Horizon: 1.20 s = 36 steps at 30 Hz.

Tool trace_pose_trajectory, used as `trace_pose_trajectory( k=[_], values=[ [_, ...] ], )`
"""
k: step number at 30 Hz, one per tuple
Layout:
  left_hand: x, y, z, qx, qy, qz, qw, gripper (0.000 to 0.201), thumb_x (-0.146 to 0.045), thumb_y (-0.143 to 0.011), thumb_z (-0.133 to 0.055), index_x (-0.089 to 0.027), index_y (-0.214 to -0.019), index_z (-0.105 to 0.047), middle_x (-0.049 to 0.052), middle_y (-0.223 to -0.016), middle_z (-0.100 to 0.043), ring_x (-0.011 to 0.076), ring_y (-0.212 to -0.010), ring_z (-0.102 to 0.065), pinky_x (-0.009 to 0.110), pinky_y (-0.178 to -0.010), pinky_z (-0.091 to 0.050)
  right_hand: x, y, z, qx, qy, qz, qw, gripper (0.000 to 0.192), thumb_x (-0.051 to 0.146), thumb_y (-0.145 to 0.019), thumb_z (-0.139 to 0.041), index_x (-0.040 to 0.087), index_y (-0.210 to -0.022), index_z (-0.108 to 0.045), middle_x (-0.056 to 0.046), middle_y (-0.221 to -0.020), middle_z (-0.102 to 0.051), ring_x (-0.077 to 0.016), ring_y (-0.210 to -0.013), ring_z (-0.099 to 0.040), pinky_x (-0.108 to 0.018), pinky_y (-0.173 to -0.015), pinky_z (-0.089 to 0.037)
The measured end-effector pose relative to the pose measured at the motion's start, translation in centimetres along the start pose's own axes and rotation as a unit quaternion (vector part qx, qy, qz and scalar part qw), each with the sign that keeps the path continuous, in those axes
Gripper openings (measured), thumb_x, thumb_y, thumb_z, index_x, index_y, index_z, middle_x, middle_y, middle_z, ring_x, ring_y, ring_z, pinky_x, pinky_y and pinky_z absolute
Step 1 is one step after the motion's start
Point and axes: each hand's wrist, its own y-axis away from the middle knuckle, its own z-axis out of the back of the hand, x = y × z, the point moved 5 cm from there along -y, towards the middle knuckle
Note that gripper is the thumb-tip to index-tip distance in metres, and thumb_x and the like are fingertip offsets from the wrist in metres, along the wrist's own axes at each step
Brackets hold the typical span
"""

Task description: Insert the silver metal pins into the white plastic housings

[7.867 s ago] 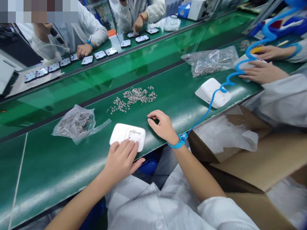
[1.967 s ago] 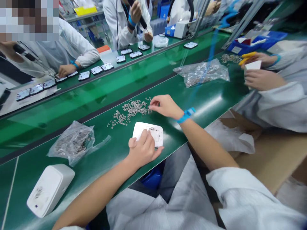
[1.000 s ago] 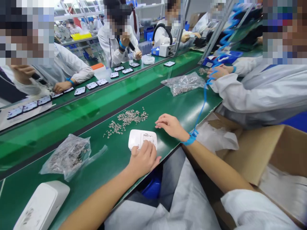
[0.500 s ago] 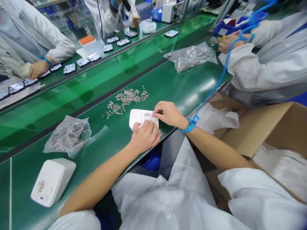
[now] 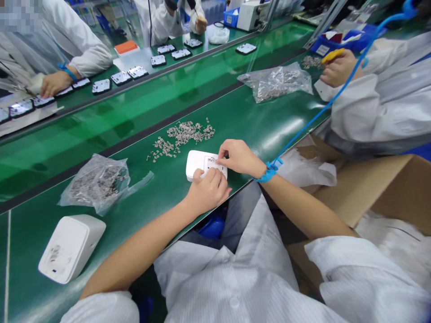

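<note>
Holding a white housing (image 5: 194,163) flat near the front edge of the green bench (image 5: 141,220) with the left hand (image 5: 208,190), fingers bent over its top and thumb at the near side. Touching the open recess (image 5: 210,162) at the housing's right half with the right hand (image 5: 237,157), thumb and forefinger bunched narrowly there; cannot tell whether closed on a small piece, with the fingertips covering the spot. Wearing a blue wristband (image 5: 267,174) on the right wrist, joined to a blue cord (image 5: 332,103) slanting up to the right. Facing a loose heap of small metal parts (image 5: 188,132), just beyond the housing and well clear of both hands. Having to the left of that heap an open clear bag (image 5: 96,184) full of similar parts, and nearer, beyond the left forearm, a second white unit (image 5: 69,246) tilted on the bench. Sharing the bench with a co-worker at the right, seen by a hand (image 5: 338,69) at a yellow tool (image 5: 332,56), near another filled bag (image 5: 278,83). Sitting beside an open cardboard box (image 5: 357,184), below the bench edge at the right.
</note>
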Motion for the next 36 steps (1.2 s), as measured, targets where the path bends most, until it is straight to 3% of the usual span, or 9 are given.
trace_pose_trajectory(
  k=[4,6,11,14,20,29,36],
  values=[
    [0.1,0.0,0.1,-0.009,0.013,0.005,1.0,0.033,-0.039,-0.102,-0.053,-0.012,-0.098,-0.072,0.013,-0.101,-0.074,0.0268,-0.094,-0.063,0.046,-0.08,-0.026,-1.1,-1.7,-0.1,0.072,-0.032,-0.024,0.997,0.029,0.02,-0.064,-0.091,0.019,-0.065,-0.063,0.003,-0.066,-0.064,-0.0135,-0.063,-0.056,-0.028,-0.059,-0.037],
    [0.3,0.1,0.2,-0.006,0.027,0.023,0.999,0.032,-0.04,-0.102,-0.053,-0.015,-0.099,-0.072,0.011,-0.101,-0.075,0.0273,-0.098,-0.064,0.045,-0.08,-0.025,-1.6,-1.6,0.1,0.063,-0.076,-0.013,0.995,0.032,0.022,-0.06,-0.094,0.019,-0.07,-0.063,0.004,-0.067,-0.064,-0.0136,-0.064,-0.058,-0.027,-0.059,-0.04],
    [2.2,-0.1,0.8,-0.028,-0.002,0.072,0.997,0.03,-0.043,-0.103,-0.051,-0.018,-0.107,-0.069,0.011,-0.119,-0.073,0.0321,-0.117,-0.059,0.044,-0.08,-0.022,-1.5,3.5,0.5,-0.178,-0.134,0.028,0.975,0.011,0.031,-0.087,-0.074,0.021,-0.086,-0.07,-0.005,-0.092,-0.071,-0.0221,-0.09,-0.066,-0.038,-0.083,-0.053],
    [3.5,-0.5,0.5,-0.014,-0.009,0.081,0.997,0.029,-0.042,-0.106,-0.049,-0.021,-0.12,-0.063,0.008,-0.123,-0.072,0.0301,-0.119,-0.055,0.045,-0.085,-0.021,-0.6,6.6,-0.8,-0.238,-0.118,0.056,0.962,0.014,0.029,-0.096,-0.063,0.023,-0.098,-0.076,-0.008,-0.105,-0.072,-0.0254,-0.104,-0.065,-0.046,-0.098,-0.052],
    [3.8,-1.1,-0.2,0.019,0.031,0.08,0.996,0.019,-0.032,-0.106,-0.049,-0.023,-0.118,-0.06,0.005,-0.123,-0.071,0.0309,-0.123,-0.051,0.047,-0.089,-0.02,-0.2,7.4,-3.0,-0.217,-0.088,0.068,0.97,0.026,0.027,-0.102,-0.054,0.023,-0.112,-0.078,-0.012,-0.123,-0.069,-0.0277,-0.117,-0.062,-0.049,-0.101,-0.052],
    [3.6,-0.9,-0.4,0.018,-0.007,0.068,0.997,0.025,-0.032,-0.102,-0.058,-0.023,-0.124,-0.062,0.003,-0.126,-0.073,0.0319,-0.122,-0.056,0.046,-0.089,-0.029,-0.1,7.6,-2.9,-0.206,-0.08,0.061,0.973,0.031,0.028,-0.105,-0.048,0.024,-0.119,-0.075,-0.011,-0.127,-0.067,-0.0266,-0.12,-0.061,-0.046,-0.106,-0.051],
    [3.9,-0.4,-1.1,0.073,0.04,0.108,0.991,0.029,-0.034,-0.103,-0.056,-0.025,-0.13,-0.062,0.004,-0.134,-0.069,0.0336,-0.129,-0.054,0.048,-0.097,-0.03,-0.2,7.4,-2.9,-0.208,-0.066,0.067,0.974,0.03,0.026,-0.104,-0.049,0.023,-0.118,-0.076,-0.012,-0.127,-0.068,-0.0273,-0.118,-0.062,-0.047,-0.101,-0.053]
  ],
)
